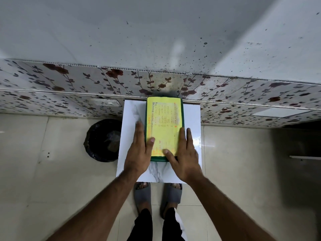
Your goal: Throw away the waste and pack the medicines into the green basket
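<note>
one white bench (191, 119) stands against the flowered wall, and almost nothing loose lies on its bare top, which suggests the clearing is mostly done. beside it on the floor, to the person's left, sits a bin (102, 140) lined with a black bag; something crumpled shows inside, probably the waste, though i cannot make out what it is.

on the bench sits the green basket (145, 122), only its rim showing, because a yellow sheet (165, 122) with handwritten lines lies flat over its top and covers the inside. so whether the medicines are packed underneath cannot be seen; no strips or bottles show anywhere outside it, so i judge they are likely in already.

left hand (139, 153) lies flat along the basket's left side, thumb on the sheet. right hand (184, 153) does the same on the right. fingers (189, 136) on both are stretched out and relaxed, pressing or steadying rather than gripping anything.

what seems left is little: settling the sheet, perhaps moving the basket.
</note>
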